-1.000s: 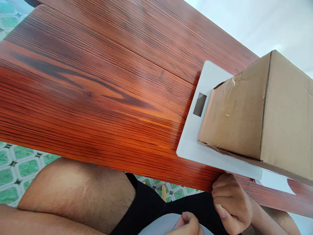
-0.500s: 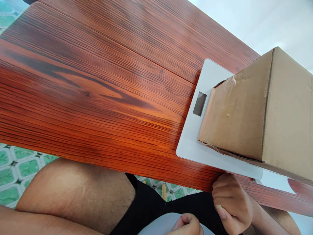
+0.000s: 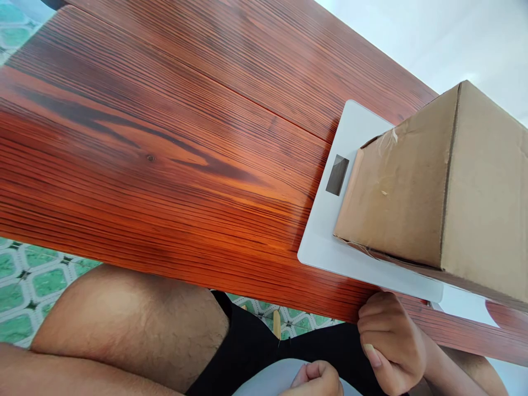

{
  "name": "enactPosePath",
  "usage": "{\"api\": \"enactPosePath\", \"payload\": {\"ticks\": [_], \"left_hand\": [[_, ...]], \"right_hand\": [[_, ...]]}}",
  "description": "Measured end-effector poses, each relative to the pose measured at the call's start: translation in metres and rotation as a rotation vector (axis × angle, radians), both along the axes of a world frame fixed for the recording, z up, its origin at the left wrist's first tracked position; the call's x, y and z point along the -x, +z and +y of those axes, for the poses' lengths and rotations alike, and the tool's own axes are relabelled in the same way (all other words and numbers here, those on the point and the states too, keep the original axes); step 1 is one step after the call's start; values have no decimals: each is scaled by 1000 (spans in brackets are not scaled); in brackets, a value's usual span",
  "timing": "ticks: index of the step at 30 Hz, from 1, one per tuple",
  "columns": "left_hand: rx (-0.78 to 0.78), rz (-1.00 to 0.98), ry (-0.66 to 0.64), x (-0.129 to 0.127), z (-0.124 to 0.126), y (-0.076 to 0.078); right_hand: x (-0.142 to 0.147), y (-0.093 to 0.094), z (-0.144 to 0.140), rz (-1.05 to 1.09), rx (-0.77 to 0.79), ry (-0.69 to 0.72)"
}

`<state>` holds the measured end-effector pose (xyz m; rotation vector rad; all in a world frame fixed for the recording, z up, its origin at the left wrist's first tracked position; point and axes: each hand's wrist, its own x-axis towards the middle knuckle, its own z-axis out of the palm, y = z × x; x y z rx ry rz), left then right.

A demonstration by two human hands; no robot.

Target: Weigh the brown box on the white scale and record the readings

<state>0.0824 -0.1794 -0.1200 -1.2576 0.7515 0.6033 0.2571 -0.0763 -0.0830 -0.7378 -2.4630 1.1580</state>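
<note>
My right hand (image 3: 390, 342) is curled into a loose fist at the front edge of the table, close below the white scale (image 3: 322, 247). Nothing shows in it. At the bottom of the view, my left hand (image 3: 319, 379) is closed too, fingers bent inward, partly cut off by the frame; no object shows in it either. On the flat scale stands a brown cardboard box (image 3: 400, 192), which covers most of its plate. The scale's dark display (image 3: 337, 175) is left uncovered beside the box, with no digits that I can make out.
The glossy reddish-brown wooden table (image 3: 185, 181) runs across the view, with a seam between its planks. Below its front edge are my bare knee (image 3: 124, 313), black shorts (image 3: 256, 352) and a green-and-white tiled floor (image 3: 37, 280). A pale surface lies beyond the table at upper right.
</note>
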Motion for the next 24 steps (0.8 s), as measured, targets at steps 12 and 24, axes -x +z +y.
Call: {"api": "enactPosePath", "payload": {"ticks": [12,24], "left_hand": [[47,154,192,12,26,12],[1178,-602,830,12,37,12]], "right_hand": [[-2,-2,-1,17,13,10],[1,-1,2,16,-56,14]]}}
